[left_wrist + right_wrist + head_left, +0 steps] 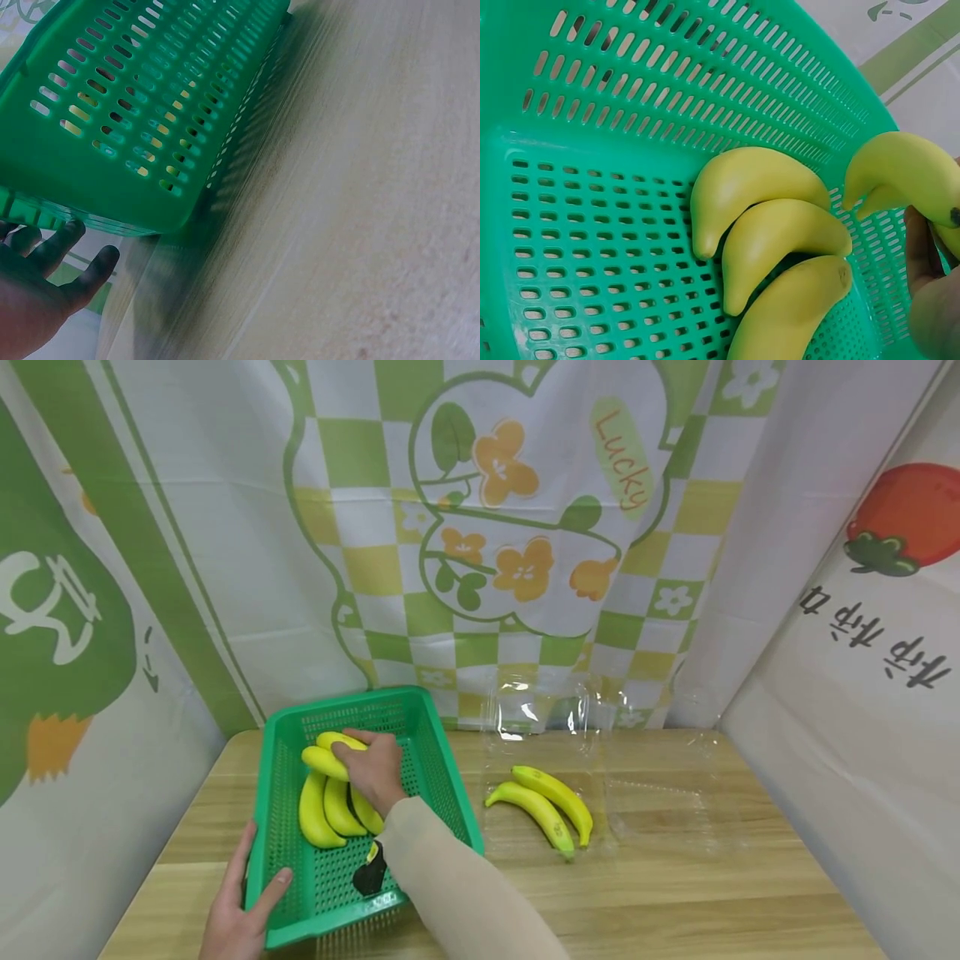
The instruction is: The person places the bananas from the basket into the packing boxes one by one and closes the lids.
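Observation:
My right hand (377, 770) grips a pair of yellow bananas (911, 169) above the far part of a green plastic basket (459, 793). Below it, three more bananas (761, 187) lie side by side on the basket's perforated floor. My left hand (238, 917) holds the basket's near left side, thumb over the rim and fingers along the outer wall. The left wrist view shows its fingers (94, 274) close against the green wall. A black item with a yellow spot (369, 872) lies in the basket near my right sleeve.
To the right, two bananas (542, 810) lie in a clear plastic clamshell box (498, 835), its transparent lid (663, 814) spread open beside it. Everything stands on a wood-grain table (675, 902). Printed cloth (480, 510) hangs behind and on both sides.

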A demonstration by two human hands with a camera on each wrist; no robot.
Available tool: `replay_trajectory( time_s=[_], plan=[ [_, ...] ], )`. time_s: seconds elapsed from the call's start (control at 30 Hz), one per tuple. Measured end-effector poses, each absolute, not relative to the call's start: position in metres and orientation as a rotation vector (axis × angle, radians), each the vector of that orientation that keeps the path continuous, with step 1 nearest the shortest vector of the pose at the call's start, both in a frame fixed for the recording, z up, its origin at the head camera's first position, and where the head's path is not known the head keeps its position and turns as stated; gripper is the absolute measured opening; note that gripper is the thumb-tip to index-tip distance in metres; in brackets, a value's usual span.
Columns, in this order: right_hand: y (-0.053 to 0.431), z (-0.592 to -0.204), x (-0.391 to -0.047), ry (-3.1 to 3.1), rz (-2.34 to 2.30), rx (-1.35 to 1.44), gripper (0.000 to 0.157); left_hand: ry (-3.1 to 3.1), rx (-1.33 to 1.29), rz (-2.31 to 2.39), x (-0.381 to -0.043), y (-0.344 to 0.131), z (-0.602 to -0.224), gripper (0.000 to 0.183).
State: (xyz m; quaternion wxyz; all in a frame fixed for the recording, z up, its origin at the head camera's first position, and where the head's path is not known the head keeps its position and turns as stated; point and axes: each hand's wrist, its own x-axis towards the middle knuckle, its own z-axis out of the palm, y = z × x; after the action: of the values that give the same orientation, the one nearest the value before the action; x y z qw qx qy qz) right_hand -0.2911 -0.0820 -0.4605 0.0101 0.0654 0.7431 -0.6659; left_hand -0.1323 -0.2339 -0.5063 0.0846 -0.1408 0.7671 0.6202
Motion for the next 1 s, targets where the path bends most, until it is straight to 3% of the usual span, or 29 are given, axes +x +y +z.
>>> replay_trajectory(
  time_s=[1.0],
  plan=[
    [-0.065, -0.437, -0.288, 2.353, -2.133, 0.152, 0.030, 2.301, -0.423, 1.874, -0.128, -0.232, -0.504, 0.092]
  ],
)
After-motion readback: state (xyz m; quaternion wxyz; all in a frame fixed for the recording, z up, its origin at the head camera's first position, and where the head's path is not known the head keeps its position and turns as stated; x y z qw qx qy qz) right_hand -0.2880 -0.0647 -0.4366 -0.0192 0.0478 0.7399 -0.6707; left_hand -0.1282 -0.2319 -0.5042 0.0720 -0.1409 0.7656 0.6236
